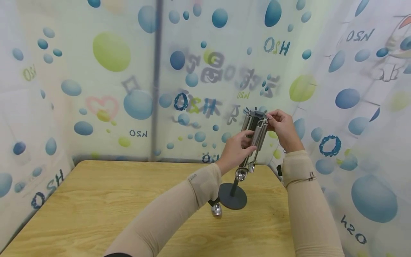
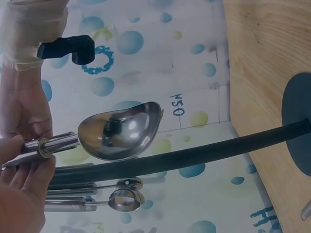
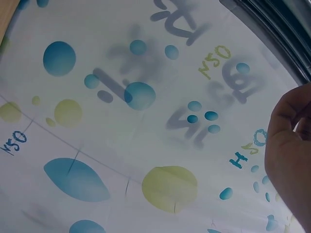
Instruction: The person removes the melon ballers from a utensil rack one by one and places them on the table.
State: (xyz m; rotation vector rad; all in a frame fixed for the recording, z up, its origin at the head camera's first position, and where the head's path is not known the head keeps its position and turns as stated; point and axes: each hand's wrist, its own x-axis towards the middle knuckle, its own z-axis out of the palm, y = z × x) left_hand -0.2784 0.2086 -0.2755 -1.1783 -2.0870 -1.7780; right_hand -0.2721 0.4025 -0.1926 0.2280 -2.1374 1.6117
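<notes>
Left hand [image 1: 236,149] round scoop handle [image 2: 32,150], fingers part-hidden

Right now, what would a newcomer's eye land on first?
Probably the bubble-print curtain behind the table. Next, the dark stand on the table's right side, hung with shiny utensils; the left hand grips a scoop there, the right hand is at the top. Last, the metal piece lying near the stand's base.

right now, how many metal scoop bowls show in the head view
3 that I can make out: a large bowl and a smaller bowl below the left hand, and a third bowl on the table beside the stand's round base. More may be hidden.
</notes>
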